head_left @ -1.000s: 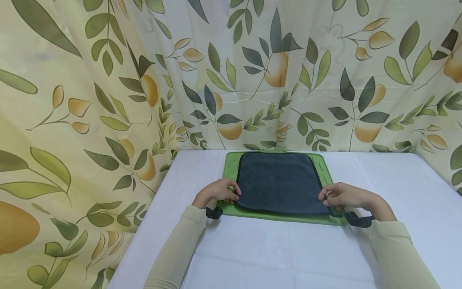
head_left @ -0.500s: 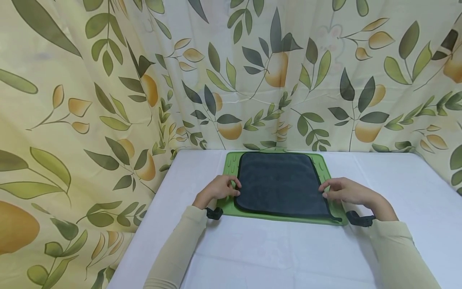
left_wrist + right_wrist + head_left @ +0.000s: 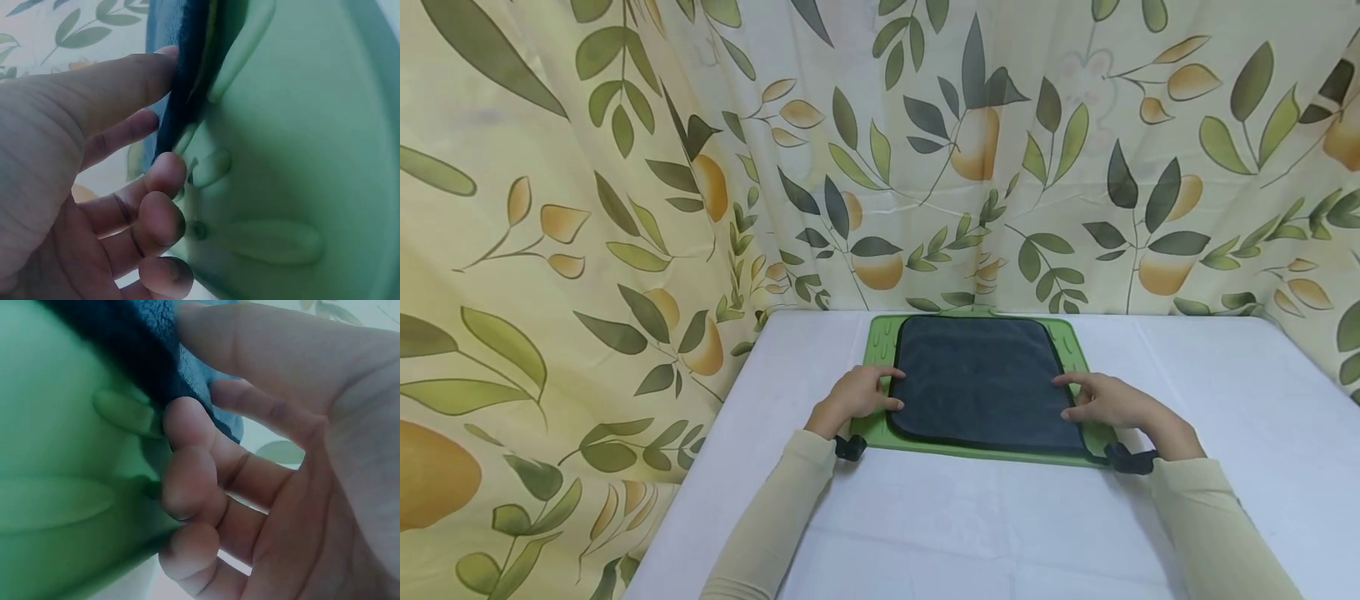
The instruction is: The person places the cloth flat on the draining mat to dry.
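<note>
A dark blue cloth (image 3: 981, 383) with a black trimmed edge lies flat over a green board (image 3: 878, 337) that has raised oblong marks along its sides. My left hand (image 3: 857, 394) is at the cloth's left edge, thumb and index finger spread apart. In the left wrist view its thumb touches the cloth (image 3: 182, 75), and the other fingers bend loosely beside the board. At the right edge, my right hand (image 3: 1116, 404) rests with thumb and forefinger parted on the cloth. The right wrist view shows its thumb against the fuzzy cloth (image 3: 150, 337); neither hand pinches it.
A table with a white cloth (image 3: 940, 525) carries the board near its far edge. Behind and to the left hangs a curtain (image 3: 820, 208) printed with leaves and fruit. A small loop handle (image 3: 973, 312) shows at the board's far side.
My right hand has let go of the cloth's edge and shifted left onto it, its fingers spreading. The near right corner now lies flat. My left hand's finger and thumb have parted.
</note>
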### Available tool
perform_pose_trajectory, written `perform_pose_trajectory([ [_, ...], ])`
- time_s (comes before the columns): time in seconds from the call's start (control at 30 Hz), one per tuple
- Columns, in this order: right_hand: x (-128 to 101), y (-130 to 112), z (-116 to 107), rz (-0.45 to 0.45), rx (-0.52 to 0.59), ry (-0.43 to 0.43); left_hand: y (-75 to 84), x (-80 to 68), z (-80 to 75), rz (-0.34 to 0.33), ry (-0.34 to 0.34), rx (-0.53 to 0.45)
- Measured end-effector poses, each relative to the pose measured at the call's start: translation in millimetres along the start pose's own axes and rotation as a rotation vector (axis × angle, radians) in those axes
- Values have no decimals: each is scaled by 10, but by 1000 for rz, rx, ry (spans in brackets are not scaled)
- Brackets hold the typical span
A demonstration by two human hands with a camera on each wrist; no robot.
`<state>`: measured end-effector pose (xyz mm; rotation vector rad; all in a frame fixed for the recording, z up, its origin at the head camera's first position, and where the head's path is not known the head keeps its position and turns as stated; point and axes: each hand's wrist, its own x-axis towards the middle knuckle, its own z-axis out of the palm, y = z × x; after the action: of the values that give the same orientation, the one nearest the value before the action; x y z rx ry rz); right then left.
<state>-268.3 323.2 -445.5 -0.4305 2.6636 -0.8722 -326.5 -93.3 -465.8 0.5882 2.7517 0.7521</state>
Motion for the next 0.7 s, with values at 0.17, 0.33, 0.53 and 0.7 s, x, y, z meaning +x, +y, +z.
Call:
perform_pose_trajectory([
  [0.17,-16,16,15,11,-15,-6,-8,-22,-8,-29,-7,13],
  [0.33,-31,35,2,17,3,-34,-13,-39,-5,-53,-18,9],
  [0.53,-20,54,14,32,3,-37,-14,-37,1,-62,-12,27],
  [0.7,-13,42,14,45,-21,-31,1,-40,-5,-56,-7,35],
])
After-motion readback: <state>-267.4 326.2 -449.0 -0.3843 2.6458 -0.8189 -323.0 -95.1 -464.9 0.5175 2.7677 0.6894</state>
